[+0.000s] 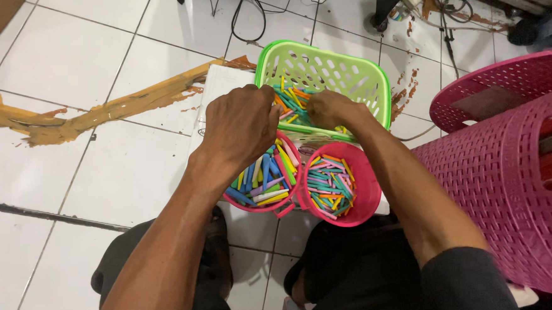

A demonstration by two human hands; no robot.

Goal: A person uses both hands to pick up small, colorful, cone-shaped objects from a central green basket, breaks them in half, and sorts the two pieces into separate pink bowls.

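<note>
the colored sticks (294,102) lie in the far green basket (323,66). they look light, stiff and thin, best pinched in the middle. both the left hand (240,125) and right hand (330,109) are curled among them; pinching cannot be told.

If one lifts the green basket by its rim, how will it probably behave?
The green basket is thin perforated plastic, so probably light and slightly flexible. It holds only a shallow layer of coloured sticks, which would likely slide if tilted. Both hands reach inside.
</note>
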